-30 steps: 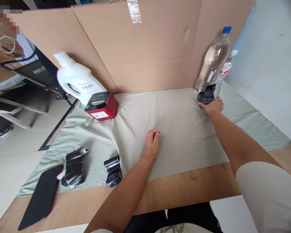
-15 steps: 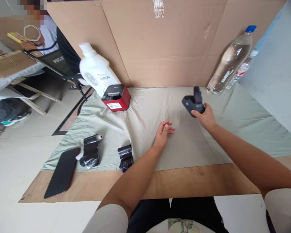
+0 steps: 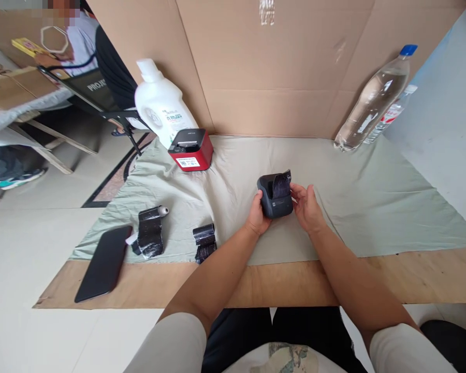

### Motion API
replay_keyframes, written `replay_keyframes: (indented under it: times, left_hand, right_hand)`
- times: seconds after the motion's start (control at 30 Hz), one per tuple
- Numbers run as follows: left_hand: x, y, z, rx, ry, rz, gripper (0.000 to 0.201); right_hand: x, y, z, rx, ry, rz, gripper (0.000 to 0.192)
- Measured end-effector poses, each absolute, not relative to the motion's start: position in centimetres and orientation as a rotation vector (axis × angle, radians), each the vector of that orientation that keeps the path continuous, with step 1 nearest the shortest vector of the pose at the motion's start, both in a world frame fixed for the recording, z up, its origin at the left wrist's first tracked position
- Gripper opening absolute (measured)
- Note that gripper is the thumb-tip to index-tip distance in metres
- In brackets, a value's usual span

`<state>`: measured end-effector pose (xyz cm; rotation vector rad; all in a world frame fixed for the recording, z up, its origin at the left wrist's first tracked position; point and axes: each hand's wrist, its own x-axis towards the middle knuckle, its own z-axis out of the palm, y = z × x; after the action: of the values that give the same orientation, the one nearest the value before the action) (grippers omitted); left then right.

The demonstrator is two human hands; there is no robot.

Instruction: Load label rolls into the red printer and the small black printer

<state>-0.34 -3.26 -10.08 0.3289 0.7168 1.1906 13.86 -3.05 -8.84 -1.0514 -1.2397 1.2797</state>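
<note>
— What's held?
— I have the small dark-grey box-shaped device (image 3: 275, 197) over the pale green cloth (image 3: 373, 202), left hand (image 3: 257, 217) and right hand (image 3: 306, 207) both gripping it.
— Changed?
— It has come from beside the clear plastic water bottle (image 3: 375, 101).

The left hand (image 3: 257, 216) covered the near left side of the dark grey printer (image 3: 275, 196). The white bottle's (image 3: 162, 106) label print was too small to read. A second bottle (image 3: 390, 112) stood mostly hidden behind the clear water bottle (image 3: 373, 99).
</note>
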Motion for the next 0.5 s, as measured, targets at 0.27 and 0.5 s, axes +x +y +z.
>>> replay_keyframes:
  times: [0.27, 0.5]
  left_hand:
    - [-0.4, -2.7, -10.7, 0.378, 0.729, 1.092, 0.054]
    - [-0.5, -2.8, -10.9, 0.398, 0.771, 1.024, 0.054]
  right_hand:
    - [14.7, -3.0, -11.2, -1.199, -1.412, 1.103, 0.051]
    - [14.6, -3.3, -10.7, -1.023, -1.498, 1.190, 0.106]
